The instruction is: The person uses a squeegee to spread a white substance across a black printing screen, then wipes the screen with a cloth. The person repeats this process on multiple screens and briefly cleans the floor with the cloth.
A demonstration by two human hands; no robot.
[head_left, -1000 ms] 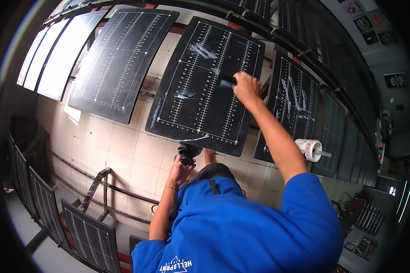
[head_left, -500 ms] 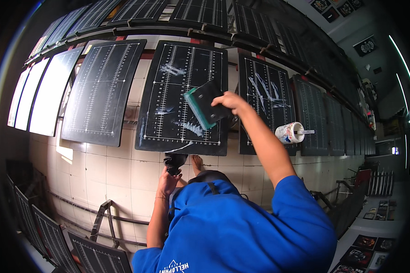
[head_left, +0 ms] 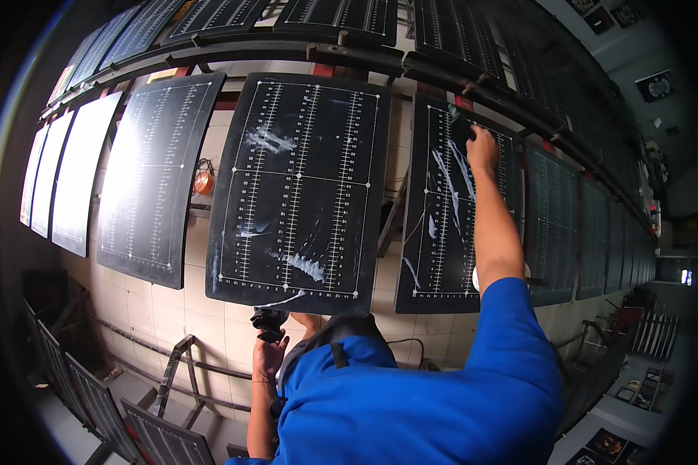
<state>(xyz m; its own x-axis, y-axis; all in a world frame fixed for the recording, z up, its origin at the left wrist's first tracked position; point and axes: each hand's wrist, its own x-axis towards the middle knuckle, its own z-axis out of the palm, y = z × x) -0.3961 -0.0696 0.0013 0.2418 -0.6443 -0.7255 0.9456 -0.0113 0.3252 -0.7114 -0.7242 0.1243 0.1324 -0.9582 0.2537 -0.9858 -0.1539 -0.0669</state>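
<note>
My right hand (head_left: 482, 149) reaches far over the board to the right, its fingers closed on a wide dark squeegee (head_left: 461, 124) with a green edge, now seen almost edge-on and partly lost against the black. That right board (head_left: 465, 263) carries long white smears. In front of me lies the middle black board (head_left: 329, 209), printed with white rulers and a grid and marked by several whitish smears. My left hand (head_left: 268, 355), low beside my body, grips a crumpled black cloth (head_left: 270, 321) just below the middle board's near edge.
A white tub (head_left: 478, 277) is mostly hidden behind my right forearm. More boards (head_left: 151, 170) stand in a row left and right. A dark rail (head_left: 248, 58) runs behind them, with further boards beyond. An orange round object (head_left: 203, 183) shows between two boards.
My right hand has carried the squeegee from over the middle board to the far part of the right board. My view has shifted, and my left hand still holds the cloth.
</note>
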